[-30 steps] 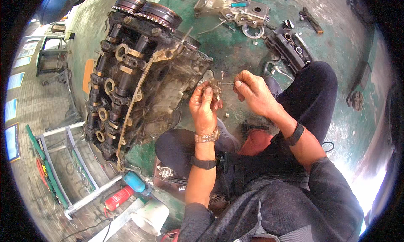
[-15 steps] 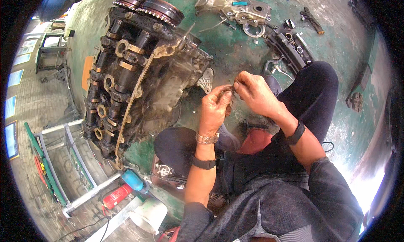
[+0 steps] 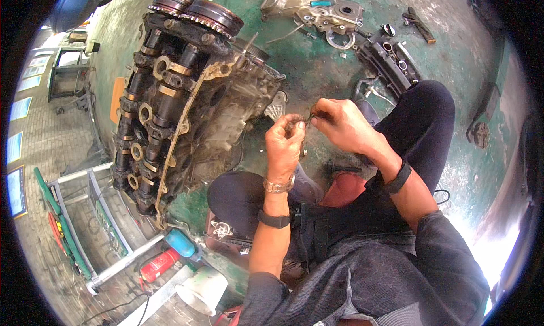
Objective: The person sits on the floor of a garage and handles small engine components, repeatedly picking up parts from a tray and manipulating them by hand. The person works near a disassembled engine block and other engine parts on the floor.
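Both hands meet in front of my knees, to the right of a big engine block (image 3: 226, 116) with camshafts (image 3: 170, 108) showing along its side. My left hand (image 3: 285, 142) is closed, thumb and fingers pinching something small and dark. From the other side, my right hand (image 3: 343, 119) pinches close to the left fingertips, where a thin dark piece shows between the hands. Its kind is too small and too covered to make out. Just behind my left fingers stands a pale metal bracket (image 3: 276, 106) beside the engine.
On the green floor ahead lie a metal engine cover (image 3: 317, 14), a black valve cover (image 3: 391, 62) and a dark tool (image 3: 419, 26). At the left stand a metal frame (image 3: 107, 229), a red cylinder (image 3: 160, 265), a blue bottle (image 3: 180, 243) and a white bucket (image 3: 203, 289).
Both hands have shifted slightly left, and the right has come down a little. The brown clump seen below the left fingers is now hardly visible. The view has moved slightly.
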`<state>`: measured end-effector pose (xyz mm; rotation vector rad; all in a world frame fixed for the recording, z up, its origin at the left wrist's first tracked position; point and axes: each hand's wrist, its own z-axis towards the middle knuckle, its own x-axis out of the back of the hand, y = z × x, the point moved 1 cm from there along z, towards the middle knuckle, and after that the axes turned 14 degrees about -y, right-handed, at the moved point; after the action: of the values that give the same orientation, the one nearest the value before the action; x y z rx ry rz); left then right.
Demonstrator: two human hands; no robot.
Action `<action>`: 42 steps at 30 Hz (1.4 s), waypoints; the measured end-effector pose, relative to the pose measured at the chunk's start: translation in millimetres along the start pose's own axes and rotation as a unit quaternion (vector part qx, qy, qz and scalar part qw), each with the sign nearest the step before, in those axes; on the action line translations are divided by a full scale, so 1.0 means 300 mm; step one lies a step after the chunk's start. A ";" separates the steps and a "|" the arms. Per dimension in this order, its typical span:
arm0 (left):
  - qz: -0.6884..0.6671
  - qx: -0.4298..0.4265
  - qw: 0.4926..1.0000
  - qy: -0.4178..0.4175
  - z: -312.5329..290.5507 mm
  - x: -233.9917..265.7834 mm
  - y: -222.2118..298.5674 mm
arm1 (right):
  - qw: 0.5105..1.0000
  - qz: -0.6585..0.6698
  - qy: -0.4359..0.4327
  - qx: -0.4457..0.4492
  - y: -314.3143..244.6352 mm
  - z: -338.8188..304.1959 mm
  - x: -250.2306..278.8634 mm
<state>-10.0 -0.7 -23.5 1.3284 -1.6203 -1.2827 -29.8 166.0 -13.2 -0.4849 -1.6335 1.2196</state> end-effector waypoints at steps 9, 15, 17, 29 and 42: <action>-0.033 -0.044 0.998 -0.015 -0.011 0.016 0.014 | 0.993 0.003 -0.119 -0.008 -0.006 -0.002 0.018; -0.211 -0.061 0.976 0.007 0.000 0.036 0.010 | 0.991 0.084 -0.093 -0.037 -0.010 0.000 -0.006; -0.238 -0.047 0.970 0.018 0.005 0.041 0.015 | 0.993 0.085 -0.077 -0.038 -0.010 0.001 0.003; 0.000 -0.043 0.998 -0.042 -0.014 -0.001 0.051 | 0.997 0.010 -0.034 0.075 -0.007 -0.001 0.002; -0.061 -0.038 0.997 0.021 -0.003 0.000 0.020 | 0.875 0.441 -0.140 -0.142 -0.023 -0.021 -0.100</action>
<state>-10.9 -0.9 -17.4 1.4160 -1.4675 -1.3658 -10.3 143.0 -21.3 -1.4059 -1.9135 1.7636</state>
